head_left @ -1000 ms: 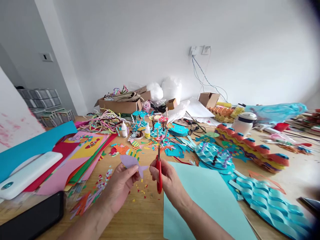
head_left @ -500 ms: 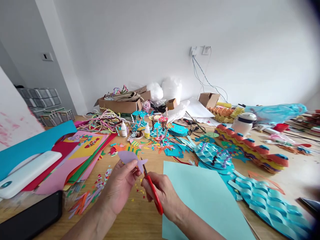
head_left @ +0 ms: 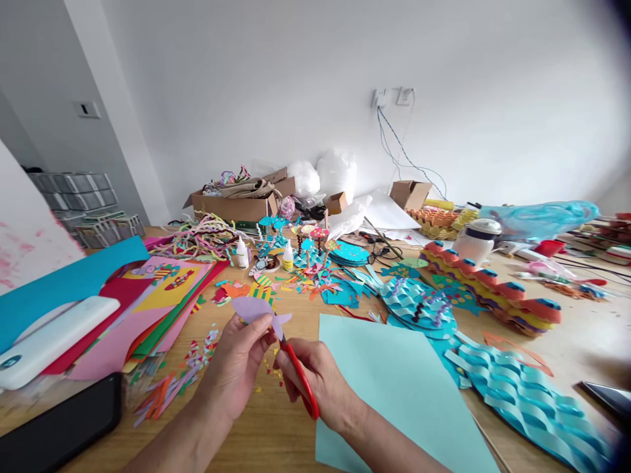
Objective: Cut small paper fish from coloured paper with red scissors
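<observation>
Paper cutout (head_left: 250, 309), lilac and fish-shaped, is pinched near its tail between closed fingertips of the left hand (head_left: 240, 355), above the wooden table (head_left: 261, 437) in the head view; red-handled metal scissors (head_left: 301, 371) are gripped by curled fingers of the right hand (head_left: 323, 381), blades at the tail. Probably light, flexible and easily torn, it is best held by the body

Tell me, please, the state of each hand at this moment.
Left hand: closed, holding the purple paper cutout.
Right hand: closed, holding the red-handled scissors.
</observation>
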Available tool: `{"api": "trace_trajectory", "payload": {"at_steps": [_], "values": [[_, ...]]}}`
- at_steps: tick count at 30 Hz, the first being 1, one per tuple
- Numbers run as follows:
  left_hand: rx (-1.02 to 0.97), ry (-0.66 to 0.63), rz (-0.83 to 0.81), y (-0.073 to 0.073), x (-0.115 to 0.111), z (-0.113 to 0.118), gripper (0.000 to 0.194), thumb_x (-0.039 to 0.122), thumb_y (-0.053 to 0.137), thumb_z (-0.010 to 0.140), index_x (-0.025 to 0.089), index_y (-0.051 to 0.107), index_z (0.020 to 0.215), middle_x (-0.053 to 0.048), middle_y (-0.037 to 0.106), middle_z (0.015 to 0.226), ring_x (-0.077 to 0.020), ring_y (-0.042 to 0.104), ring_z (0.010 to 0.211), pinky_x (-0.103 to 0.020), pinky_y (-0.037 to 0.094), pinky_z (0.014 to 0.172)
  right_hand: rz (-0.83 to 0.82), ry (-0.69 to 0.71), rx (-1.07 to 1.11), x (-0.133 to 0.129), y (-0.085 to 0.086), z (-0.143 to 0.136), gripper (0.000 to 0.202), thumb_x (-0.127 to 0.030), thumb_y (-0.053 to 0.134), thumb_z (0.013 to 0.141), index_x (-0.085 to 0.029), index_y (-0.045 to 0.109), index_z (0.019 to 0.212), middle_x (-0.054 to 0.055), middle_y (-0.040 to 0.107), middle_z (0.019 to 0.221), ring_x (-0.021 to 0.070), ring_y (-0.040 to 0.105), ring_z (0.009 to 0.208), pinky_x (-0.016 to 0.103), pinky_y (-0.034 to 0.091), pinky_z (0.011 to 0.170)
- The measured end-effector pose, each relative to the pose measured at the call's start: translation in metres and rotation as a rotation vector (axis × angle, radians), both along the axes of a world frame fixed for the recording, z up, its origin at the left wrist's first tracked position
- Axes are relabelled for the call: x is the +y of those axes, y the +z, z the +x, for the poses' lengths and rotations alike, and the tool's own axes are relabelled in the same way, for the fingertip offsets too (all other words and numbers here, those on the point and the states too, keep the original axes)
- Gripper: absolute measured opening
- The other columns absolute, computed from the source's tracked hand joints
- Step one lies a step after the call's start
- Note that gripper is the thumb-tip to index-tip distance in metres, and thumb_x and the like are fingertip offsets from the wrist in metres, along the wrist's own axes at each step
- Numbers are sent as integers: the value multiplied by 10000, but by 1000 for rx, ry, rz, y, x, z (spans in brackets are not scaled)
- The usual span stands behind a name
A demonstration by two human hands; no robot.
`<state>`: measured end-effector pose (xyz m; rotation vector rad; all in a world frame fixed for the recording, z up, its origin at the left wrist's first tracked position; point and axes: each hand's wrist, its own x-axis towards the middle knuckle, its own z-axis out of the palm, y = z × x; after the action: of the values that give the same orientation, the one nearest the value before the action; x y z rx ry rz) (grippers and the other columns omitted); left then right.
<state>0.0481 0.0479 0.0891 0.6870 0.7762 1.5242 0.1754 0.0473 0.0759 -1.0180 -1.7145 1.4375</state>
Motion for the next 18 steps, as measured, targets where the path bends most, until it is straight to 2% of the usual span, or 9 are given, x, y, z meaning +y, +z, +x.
{"api": "trace_trajectory", "payload": {"at_steps": [9, 18], "values": [[-27, 40, -13, 1, 0, 2, 132, 187, 723, 624, 185, 617, 703, 46, 615, 639, -81, 531, 572, -186, 461, 569, 59, 3, -3, 1, -4, 2, 415, -504, 486, 806, -171, 424, 566, -46, 446, 433, 66, 424, 386, 160, 344, 392], [-6, 57, -26, 4, -1, 4, 152, 181, 726, 608, 171, 612, 708, 34, 615, 638, -92, 537, 561, -198, 447, 555, 45, 11, -12, 3, -4, 1, 450, -565, 477, 787, -170, 430, 575, -48, 446, 434, 63, 423, 380, 159, 332, 381]]}}
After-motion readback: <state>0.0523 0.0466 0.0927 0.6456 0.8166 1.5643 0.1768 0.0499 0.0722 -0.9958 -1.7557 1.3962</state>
